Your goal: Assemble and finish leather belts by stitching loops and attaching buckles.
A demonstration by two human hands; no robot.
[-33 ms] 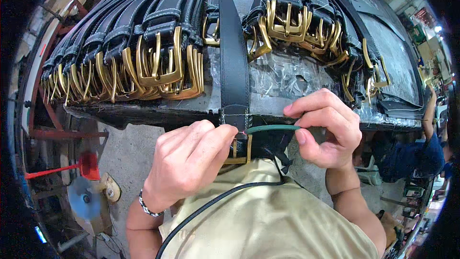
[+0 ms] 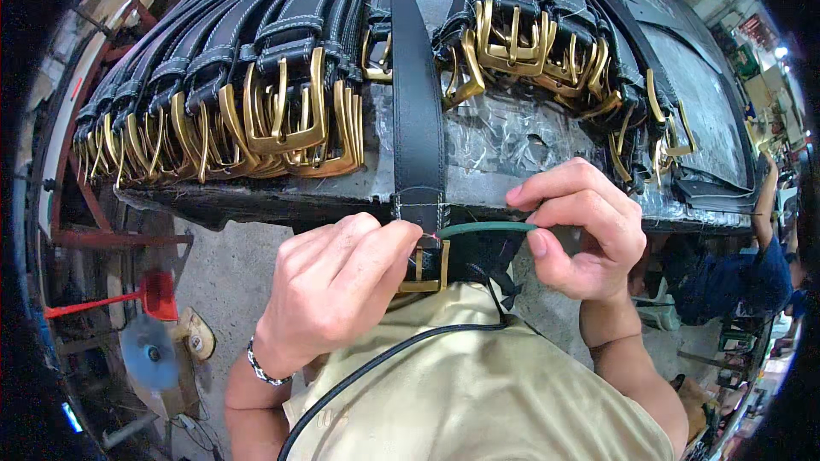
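Head view: I look down over my own chest at the near edge of a workbench.
Belt in hand: one black belt (image 2: 416, 94) lies straight toward me across the bench and hangs over its near edge, its brass buckle (image 2: 424, 269) dangling just below, against my shirt.
Left hand: my left hand (image 2: 337, 286) is curled shut, thumb and fingers pinching the belt at the stitched fold just above the buckle.
Right hand: my right hand (image 2: 581, 230) is closed on a thin green tool (image 2: 487, 228), held level, its tip touching the stitching beside my left fingertips. What the tool is exactly I cannot tell.
Hands together: they are near each other, joined only through the belt and the tool.
Risk, fingers: the tip works right beside my left fingertips; I judge a slip off the leather could catch them.
Risk, belt: if my pinch loosens, the buckle's weight could drag the strap off the edge.
Risk, finish: a wandering tip could mark the leather or miss the seam.
Bench: dark, worn surface (image 2: 700, 77), a clear crinkled sheet near its front edge.
Stock: rows of black belts with brass buckles, a left pile (image 2: 256, 102) and a right pile (image 2: 547, 43).
Room: grey concrete floor (image 2: 213, 248), a red tool (image 2: 128, 299) lying below left, another person in blue (image 2: 760, 265) at the right.
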